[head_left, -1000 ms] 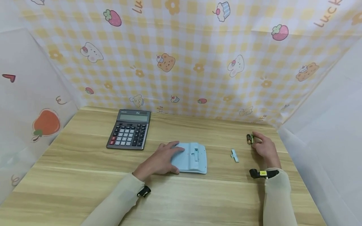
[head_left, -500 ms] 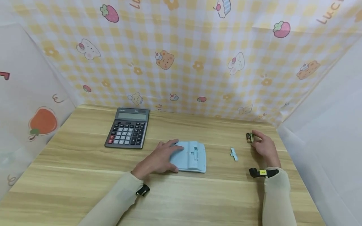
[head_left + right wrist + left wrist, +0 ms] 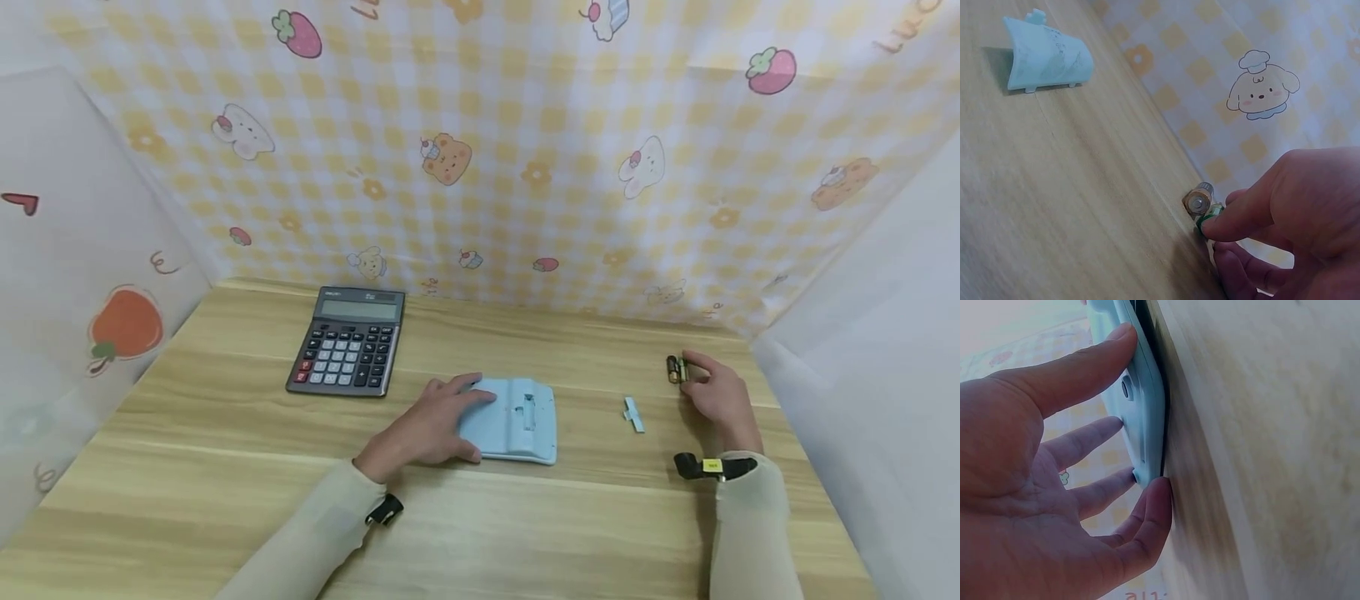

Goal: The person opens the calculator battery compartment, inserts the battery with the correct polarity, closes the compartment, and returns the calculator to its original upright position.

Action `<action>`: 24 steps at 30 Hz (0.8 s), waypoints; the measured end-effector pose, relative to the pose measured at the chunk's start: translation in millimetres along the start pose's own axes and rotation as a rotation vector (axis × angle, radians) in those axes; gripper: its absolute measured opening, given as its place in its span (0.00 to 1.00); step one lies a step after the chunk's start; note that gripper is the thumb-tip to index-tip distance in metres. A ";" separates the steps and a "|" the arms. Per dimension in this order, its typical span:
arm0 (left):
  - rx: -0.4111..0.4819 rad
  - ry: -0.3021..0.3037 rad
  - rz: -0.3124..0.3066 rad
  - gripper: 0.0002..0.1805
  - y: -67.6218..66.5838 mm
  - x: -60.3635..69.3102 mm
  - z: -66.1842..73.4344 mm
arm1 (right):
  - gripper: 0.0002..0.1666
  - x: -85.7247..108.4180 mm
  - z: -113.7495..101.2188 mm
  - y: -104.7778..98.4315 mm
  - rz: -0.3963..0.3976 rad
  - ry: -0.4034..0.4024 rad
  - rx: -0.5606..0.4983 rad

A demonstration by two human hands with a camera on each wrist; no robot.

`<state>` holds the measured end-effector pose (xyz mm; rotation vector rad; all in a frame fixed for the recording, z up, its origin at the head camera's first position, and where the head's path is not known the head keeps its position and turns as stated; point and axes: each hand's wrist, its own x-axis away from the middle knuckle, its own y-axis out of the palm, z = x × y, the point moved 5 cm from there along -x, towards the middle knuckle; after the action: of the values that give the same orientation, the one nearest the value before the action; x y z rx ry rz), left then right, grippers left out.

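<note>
My left hand [image 3: 427, 425] holds a light blue calculator [image 3: 495, 429], which lies face down on the wooden table. In the left wrist view, thumb and fingers touch the edges of the calculator [image 3: 1147, 412]. An open battery slot [image 3: 528, 412] shows on its back. At the right, my right hand [image 3: 723, 404] pinches a green battery [image 3: 683, 371] between thumb and index finger; a dark and copper battery [image 3: 672, 369] lies right beside it. The right wrist view shows the green battery [image 3: 1211, 215] mostly covered by the fingers. Between the hands lies a light blue battery cover [image 3: 633, 415].
A dark grey calculator [image 3: 347, 342] with white, black and red keys lies face up at the back left of the table [image 3: 480, 533]. Behind the table hangs a yellow checked cloth [image 3: 495, 150]. White sheets [image 3: 877, 358] close off both sides.
The camera view has shifted slightly. Both hands stay in place, the left on the light blue calculator and the right at the green battery.
</note>
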<state>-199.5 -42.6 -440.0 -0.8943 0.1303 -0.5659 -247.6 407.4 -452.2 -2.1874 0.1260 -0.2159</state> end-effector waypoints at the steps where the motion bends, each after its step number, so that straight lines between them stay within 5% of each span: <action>1: 0.004 0.001 0.000 0.45 0.0 0.5 0.2 | 0.39 0.2 -0.2 -0.3 -0.006 -0.003 0.005; 24: 0.002 -0.015 -0.030 0.46 -1.1 1.3 1.2 | 0.38 0.5 0.5 2.1 0.032 -0.004 0.043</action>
<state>-198.5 -43.0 -438.3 -0.8993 0.1029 -0.5869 -247.0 406.5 -454.1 -2.1414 0.1521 -0.1946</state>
